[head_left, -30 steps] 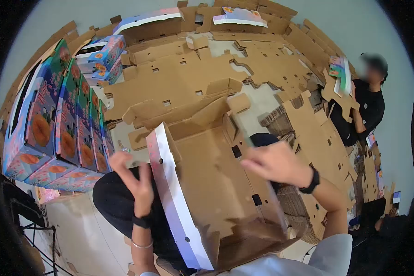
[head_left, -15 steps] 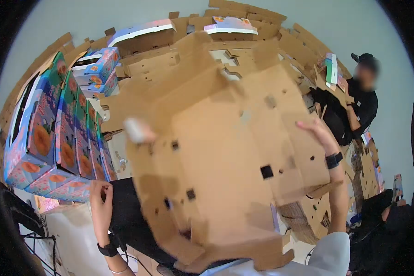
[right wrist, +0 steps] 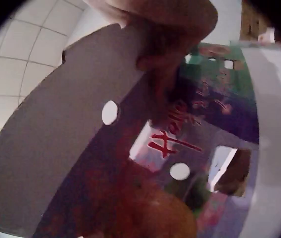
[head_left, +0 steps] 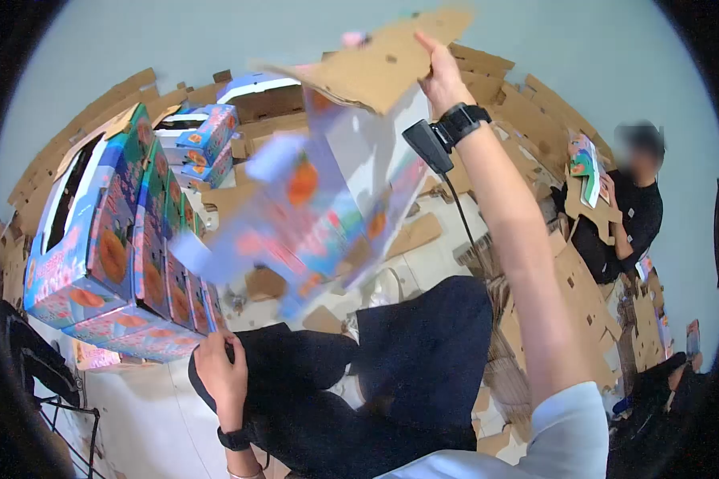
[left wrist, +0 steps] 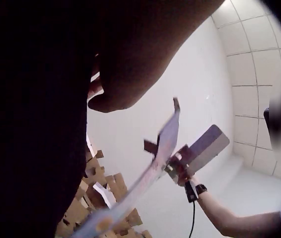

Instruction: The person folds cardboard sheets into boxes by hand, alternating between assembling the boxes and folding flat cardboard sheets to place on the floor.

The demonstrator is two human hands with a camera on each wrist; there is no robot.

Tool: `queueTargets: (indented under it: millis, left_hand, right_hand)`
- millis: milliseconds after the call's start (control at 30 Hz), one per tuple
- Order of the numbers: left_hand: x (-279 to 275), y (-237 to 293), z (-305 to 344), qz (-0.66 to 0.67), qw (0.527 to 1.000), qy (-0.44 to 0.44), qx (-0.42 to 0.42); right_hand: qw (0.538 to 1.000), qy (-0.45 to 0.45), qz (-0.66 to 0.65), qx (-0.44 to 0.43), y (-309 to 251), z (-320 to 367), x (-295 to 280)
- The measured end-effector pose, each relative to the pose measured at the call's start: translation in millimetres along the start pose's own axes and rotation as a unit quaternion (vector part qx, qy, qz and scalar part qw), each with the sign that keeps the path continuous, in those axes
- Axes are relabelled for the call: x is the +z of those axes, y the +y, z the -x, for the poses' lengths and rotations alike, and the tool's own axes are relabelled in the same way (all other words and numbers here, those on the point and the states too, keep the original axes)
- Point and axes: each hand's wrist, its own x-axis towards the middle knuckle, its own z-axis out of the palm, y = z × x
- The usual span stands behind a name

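A printed carton, blurred and partly folded, hangs in the air from my raised right hand, which grips its brown flap. In the right wrist view the right hand holds the carton's printed side, which has round and square holes. The left wrist view shows the carton edge-on beside the far right hand. My left hand rests on the knee, fingers loosely curled and holding nothing; it looks dark in its own wrist view.
Assembled printed boxes stand in a row at the left, with more boxes behind. Flat cardboard and stacked sheets lie at the right. Another person sits at the right holding a carton.
The carton has swung up off the lap to the upper middle and turned, its printed side now showing. My right hand has risen with it; my left hand has shifted slightly right.
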Motion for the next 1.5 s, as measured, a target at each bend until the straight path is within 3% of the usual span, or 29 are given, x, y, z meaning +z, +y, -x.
queueTargets:
  millis: [33, 133, 200, 233, 300, 367, 400, 467, 500, 567, 600, 700, 767, 800, 867, 1000, 1100, 1167, 1200, 1267, 1333, 1500]
  left_hand:
    - [0.0, -1.6, -1.2, -0.001, 1.0, 0.004, -0.002]
    - [1.4, 0.9, -5.7, -0.008, 1.0, 0.007, 0.013]
    - [2.8, 1.0, -6.9, -0.022, 1.0, 0.003, 0.005]
    - [4.6, 2.4, -8.8, -0.03, 1.0, -0.002, 0.001]
    - [3.7, 6.9, -11.2, -0.035, 0.999, 0.005, 0.002]
    - [4.6, 8.6, -10.0, -0.042, 0.999, -0.008, -0.001]
    - [5.8, 8.7, -9.4, -0.047, 0.999, -0.01, 0.001]
    - [8.1, 7.8, -8.4, -0.063, 0.998, -0.003, -0.011]
    - [9.1, 7.3, -7.3, -0.068, 0.998, -0.002, -0.008]
    - [10.0, 5.5, -6.7, -0.07, 0.997, -0.005, -0.017]
    - [9.3, 7.4, -7.1, -0.072, 0.997, -0.008, -0.018]
    - [10.2, 9.6, -7.5, -0.088, 0.996, -0.005, -0.008]
    - [13.1, 5.9, -6.9, -0.096, 0.995, -0.005, 0.002]
    - [13.6, 5.3, -6.9, -0.101, 0.995, -0.011, 0.001]
    - [14.0, 7.9, -7.6, -0.108, 0.994, -0.022, -0.003]
    - [15.4, 11.1, -11.1, -0.113, 0.993, -0.028, -0.005]
    - [19.5, 10.8, -10.3, -0.113, 0.993, -0.029, -0.011]
    - [21.2, 8.3, -9.7, -0.134, 0.991, -0.026, -0.008]
    - [23.3, 7.0, -9.5, -0.135, 0.991, -0.024, -0.005]
    - [25.3, 9.9, -9.3, -0.143, 0.989, -0.034, 0.005]
    - [27.8, 16.2, -8.4, -0.15, 0.988, -0.044, 0.012]
    - [31.7, 28.6, -8.6, -0.125, 0.988, -0.088, 0.027]
  right_hand:
    - [0.994, 0.006, -0.105, -0.026, -3.7, -8.2, 16.6]
    - [0.987, -0.067, -0.121, -0.08, -29.9, 16.9, 17.4]
    - [0.974, -0.11, -0.167, -0.102, -17.4, 31.7, -13.9]
    - [0.97, -0.065, -0.208, -0.111, 0.3, 38.6, -34.0]
    - [0.98, 0.043, -0.169, -0.09, 43.2, 82.7, -48.0]
    - [0.983, 0.131, -0.123, -0.047, 116.8, 115.3, -64.4]
    - [0.981, 0.169, -0.07, -0.065, 160.4, 131.6, -67.7]
    - [0.978, 0.179, -0.01, 0.106, 229.9, 170.7, -82.8]
    - [0.962, 0.224, -0.031, 0.155, 260.1, 191.6, -79.2]
    - [0.944, 0.219, -0.022, 0.245, 337.9, 228.3, -98.4]
    - [0.944, 0.167, -0.061, 0.278, 350.2, 248.0, -101.3]
    - [0.889, 0.176, -0.095, 0.413, 412.2, 288.0, -145.7]
    - [0.858, 0.177, -0.185, 0.446, 399.8, 293.7, -170.4]
    - [0.858, 0.179, -0.189, 0.444, 398.0, 285.5, -176.1]
    - [0.909, 0.199, -0.148, 0.335, 393.3, 263.4, -186.8]
    - [0.932, 0.222, -0.057, 0.279, 383.3, 210.7, -195.5]
    - [0.962, 0.171, 0.032, 0.212, 331.4, 183.2, -166.5]
    - [0.987, 0.144, 0.03, 0.06, 317.0, 172.4, -142.9]
    - [0.987, 0.149, 0.029, 0.059, 301.4, 168.8, -131.4]
    - [0.996, 0.073, 0.041, 0.026, 268.7, 167.1, -107.6]
    - [0.996, 0.076, 0.029, 0.024, 256.3, 170.1, -91.7]
    - [0.996, 0.07, 0.05, -0.005, 274.1, 161.0, -91.2]
